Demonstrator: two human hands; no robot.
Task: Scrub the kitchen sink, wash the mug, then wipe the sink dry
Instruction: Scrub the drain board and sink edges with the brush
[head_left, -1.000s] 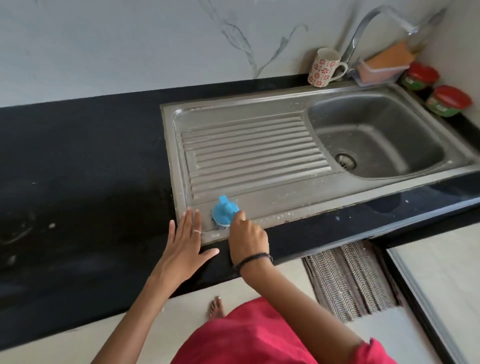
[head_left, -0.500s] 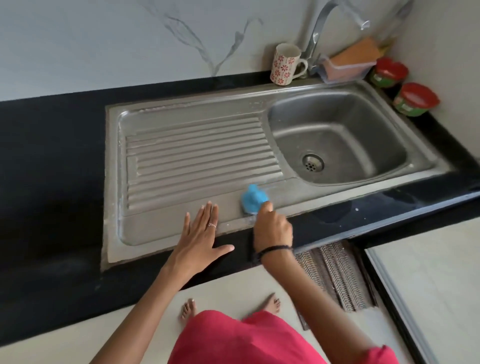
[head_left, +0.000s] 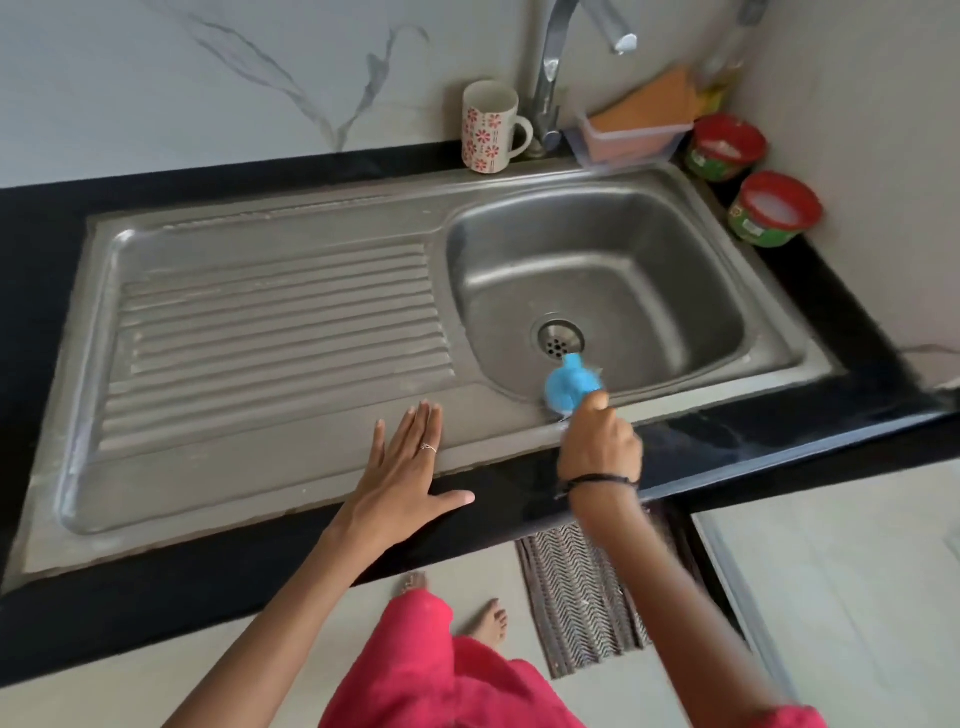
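A steel sink (head_left: 270, 467) with a ribbed drainboard on the left and a basin on the right is set in a black counter. My right hand (head_left: 597, 447) is shut on a blue scrub brush (head_left: 571, 384), pressing it on the sink's front rim by the basin's near edge, close to the drain (head_left: 558, 338). My left hand (head_left: 405, 467) lies flat and open on the front rim of the drainboard. A white mug (head_left: 491, 127) with red flowers stands upright at the back, left of the tap (head_left: 550, 78).
A clear tub holding an orange cloth (head_left: 631, 130) sits behind the basin. Two red-lidded green tubs (head_left: 774, 210) stand on the counter by the right wall. A striped mat (head_left: 576, 597) lies on the floor below the counter edge.
My right hand has slid the brush rightward along the front rim, from the drainboard's left part to the basin's near edge. My left hand followed to the right, still flat.
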